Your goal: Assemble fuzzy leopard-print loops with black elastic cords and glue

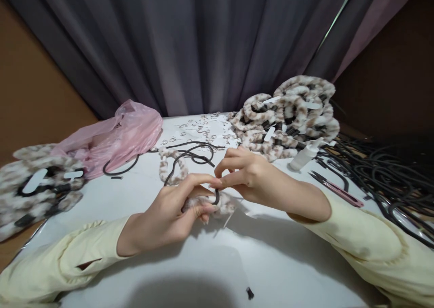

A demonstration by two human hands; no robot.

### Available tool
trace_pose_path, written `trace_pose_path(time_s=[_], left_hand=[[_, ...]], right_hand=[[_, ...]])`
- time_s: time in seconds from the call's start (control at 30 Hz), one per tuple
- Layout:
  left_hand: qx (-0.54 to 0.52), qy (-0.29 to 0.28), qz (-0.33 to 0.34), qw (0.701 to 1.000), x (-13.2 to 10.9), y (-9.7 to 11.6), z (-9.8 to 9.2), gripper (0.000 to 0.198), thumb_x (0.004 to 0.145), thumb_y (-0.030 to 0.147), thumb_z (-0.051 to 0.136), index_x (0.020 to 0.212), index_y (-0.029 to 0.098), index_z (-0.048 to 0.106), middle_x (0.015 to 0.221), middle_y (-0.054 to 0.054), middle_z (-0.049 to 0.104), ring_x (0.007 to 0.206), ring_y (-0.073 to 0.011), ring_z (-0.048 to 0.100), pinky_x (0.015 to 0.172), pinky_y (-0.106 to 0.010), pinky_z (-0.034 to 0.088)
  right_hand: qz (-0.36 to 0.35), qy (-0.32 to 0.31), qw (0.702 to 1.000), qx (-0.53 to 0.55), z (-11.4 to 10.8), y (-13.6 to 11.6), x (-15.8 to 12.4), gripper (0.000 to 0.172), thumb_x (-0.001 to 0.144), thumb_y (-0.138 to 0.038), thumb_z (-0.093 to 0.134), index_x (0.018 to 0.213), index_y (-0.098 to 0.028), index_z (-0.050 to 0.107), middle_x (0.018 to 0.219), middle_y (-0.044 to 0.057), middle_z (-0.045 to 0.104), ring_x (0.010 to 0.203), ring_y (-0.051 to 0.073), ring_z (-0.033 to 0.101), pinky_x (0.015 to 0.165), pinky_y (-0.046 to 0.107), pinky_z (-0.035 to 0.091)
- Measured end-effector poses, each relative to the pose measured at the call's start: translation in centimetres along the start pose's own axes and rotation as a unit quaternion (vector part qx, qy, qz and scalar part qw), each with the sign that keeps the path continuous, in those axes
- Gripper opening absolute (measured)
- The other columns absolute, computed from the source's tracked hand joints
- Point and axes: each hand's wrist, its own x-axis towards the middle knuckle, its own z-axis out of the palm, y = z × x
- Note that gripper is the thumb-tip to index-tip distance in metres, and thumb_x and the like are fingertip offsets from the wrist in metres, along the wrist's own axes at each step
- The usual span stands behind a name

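Near the middle of the table, my left hand [169, 213] is closed around a fluffy white-and-brown fur piece [224, 204], thumb underneath and fingers above. A black cord [217, 197] rises from the fur piece, and the fingertips of my right hand [249, 172] pinch its upper end, close to my left index finger. A thin white strip [228, 219] sticks out below the fur. Behind my left hand lie a furry ring [184, 169] and a long looped black cord [195, 156].
Furry loops with white tags pile up at the back right [301, 107] and left [13, 186]. A pink plastic bag [130, 125], small metal rings [203, 129], a clear bottle [301, 158], pink-handled snips [339, 190], many black cords [383, 172] and a black scrap [250, 293] lie around.
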Motion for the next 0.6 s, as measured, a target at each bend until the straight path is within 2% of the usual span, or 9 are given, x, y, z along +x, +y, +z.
trace_pose_path(time_s=[0.07, 0.17, 0.33, 0.4, 0.5, 0.53, 0.6], left_hand=[[-0.029, -0.019, -0.029, 0.999, 0.5, 0.1, -0.1, 0.018, 0.081, 0.026, 0.055, 0.097, 0.02, 0.059, 0.067, -0.001, 0.067, 0.055, -0.0125, 0.063, 0.055, -0.021, 0.049], [-0.117, -0.038, -0.111, 0.986, 1.7, -0.1, -0.1, 0.015, 0.079, 0.031, 0.058, 0.083, 0.016, 0.06, 0.063, -0.002, 0.066, 0.058, -0.0136, 0.063, 0.058, -0.022, 0.05], [-0.287, -0.063, -0.245, 0.924, 3.1, -1.0, -0.2, 0.015, 0.075, 0.026, 0.065, 0.084, 0.014, 0.062, 0.074, -0.003, 0.068, 0.072, -0.0133, 0.066, 0.073, -0.023, 0.051], [-0.345, -0.05, -0.284, 0.893, 3.3, -1.5, -0.2, 0.013, 0.074, 0.022, 0.066, 0.084, 0.014, 0.064, 0.08, -0.004, 0.068, 0.076, -0.0125, 0.066, 0.077, -0.022, 0.051], [-0.397, -0.013, -0.314, 0.862, 3.7, -2.0, -0.3, 0.005, 0.075, 0.016, 0.066, 0.079, 0.013, 0.064, 0.085, -0.005, 0.068, 0.079, -0.0123, 0.066, 0.081, -0.021, 0.051], [-0.409, -0.001, -0.316, 0.856, 3.9, -2.1, -0.4, 0.002, 0.075, 0.014, 0.065, 0.077, 0.013, 0.065, 0.084, -0.004, 0.068, 0.081, -0.0124, 0.065, 0.082, -0.021, 0.051], [-0.437, 0.015, -0.307, 0.845, 4.2, -2.1, -0.5, 0.003, 0.075, 0.011, 0.063, 0.074, 0.013, 0.065, 0.08, -0.003, 0.067, 0.081, -0.0118, 0.065, 0.082, -0.019, 0.051]], right_hand=[[0.015, -0.016, 0.997, 0.077, 0.7, 0.8, 0.1, 0.028, 0.081, -0.003, 0.048, 0.084, -0.018, 0.071, 0.079, 0.005, 0.065, 0.073, 0.013, 0.053, 0.068, 0.025, 0.04], [0.067, -0.035, 0.988, 0.134, 1.8, 2.1, 0.0, 0.023, 0.08, -0.005, 0.051, 0.084, -0.016, 0.071, 0.08, 0.005, 0.067, 0.072, 0.012, 0.058, 0.067, 0.022, 0.043], [0.128, -0.097, 0.976, 0.144, 2.7, 2.7, -0.3, 0.022, 0.076, -0.002, 0.052, 0.082, -0.014, 0.07, 0.079, 0.005, 0.069, 0.069, 0.012, 0.061, 0.065, 0.02, 0.043], [0.171, -0.075, 0.977, 0.099, 2.4, 2.1, -0.2, 0.022, 0.075, -0.001, 0.052, 0.082, -0.013, 0.07, 0.079, 0.007, 0.069, 0.069, 0.014, 0.061, 0.065, 0.022, 0.043], [0.245, 0.009, 0.969, 0.037, 1.3, 0.3, 0.0, 0.022, 0.075, -0.003, 0.051, 0.083, -0.013, 0.069, 0.08, 0.008, 0.068, 0.069, 0.015, 0.061, 0.063, 0.024, 0.042], [0.26, 0.018, 0.964, 0.045, 0.9, -0.3, 0.1, 0.022, 0.076, -0.005, 0.051, 0.083, -0.014, 0.07, 0.076, 0.007, 0.069, 0.066, 0.015, 0.06, 0.062, 0.023, 0.042], [0.28, -0.01, 0.954, 0.104, 0.4, -1.3, 0.3, 0.021, 0.077, -0.009, 0.051, 0.081, -0.015, 0.07, 0.065, 0.002, 0.067, 0.055, 0.012, 0.058, 0.055, 0.021, 0.04]])
